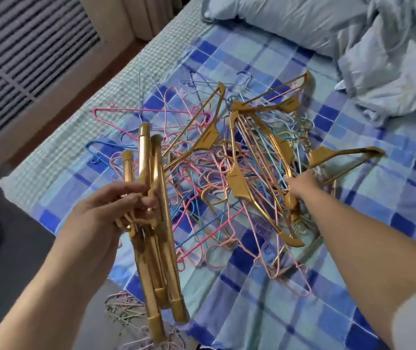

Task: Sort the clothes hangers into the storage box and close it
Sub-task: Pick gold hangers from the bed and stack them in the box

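Observation:
A tangled pile of thin wire hangers (202,188) in pink, blue and purple lies on the bed, mixed with several gold plastic hangers (260,157). My left hand (111,210) grips a bundle of gold hangers (156,223) by their middles, held upright over the bed's near edge. My right hand (303,184) reaches into the right side of the pile, fingers curled around a gold hanger there. No storage box is in view.
The checked blue bedsheet (303,299) covers the bed. A pillow (290,16) and a crumpled blue blanket (391,66) lie at the far end. More pale wire hangers (123,311) lie on the floor below the bed's corner. A slatted panel (25,51) stands at left.

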Tool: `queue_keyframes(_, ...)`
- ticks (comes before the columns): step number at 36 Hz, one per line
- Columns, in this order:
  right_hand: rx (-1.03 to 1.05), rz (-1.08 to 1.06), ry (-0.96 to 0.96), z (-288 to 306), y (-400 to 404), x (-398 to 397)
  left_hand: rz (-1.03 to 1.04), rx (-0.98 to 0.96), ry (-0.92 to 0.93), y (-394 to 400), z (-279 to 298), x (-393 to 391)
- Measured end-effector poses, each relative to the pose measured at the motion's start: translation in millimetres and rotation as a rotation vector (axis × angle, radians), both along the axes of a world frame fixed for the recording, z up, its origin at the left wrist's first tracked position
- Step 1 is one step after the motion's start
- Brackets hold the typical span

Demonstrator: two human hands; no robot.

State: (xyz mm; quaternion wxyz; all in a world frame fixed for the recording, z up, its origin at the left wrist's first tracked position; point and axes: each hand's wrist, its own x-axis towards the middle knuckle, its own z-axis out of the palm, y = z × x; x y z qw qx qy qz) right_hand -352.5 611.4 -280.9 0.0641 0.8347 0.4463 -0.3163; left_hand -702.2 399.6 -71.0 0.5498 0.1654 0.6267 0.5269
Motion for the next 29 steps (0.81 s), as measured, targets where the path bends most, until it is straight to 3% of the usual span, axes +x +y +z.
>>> queue_keyframes(5, -0.013, -0.021, -0.056, -21.3, -4.6, 9.3, 0.07, -0.034, 0.041, -3.4, -17.2, -5.7)
queue_keyframes(12, 0.183, -0.257, -0.054, 37.7, -45.4, 41.6, 0.117, -0.05, 0.017, 1.9, -6.0, -4.1)
queue_keyframes(17, 0.367, -0.044, 0.059, 57.9, -100.2, 42.0, 0.182, -0.078, -0.001, 5.3, -9.3, -7.4)
queue_keyframes(24, 0.372, 0.429, 0.037, 43.4, -108.9, -1.4, 0.202, -0.073, -0.007, 9.0, -10.6, 1.0)
queue_keyframes(29, 0.347, 0.572, 0.022, 12.9, -118.5, -23.4, 0.178, -0.079, 0.025, 1.1, -2.5, 3.5)
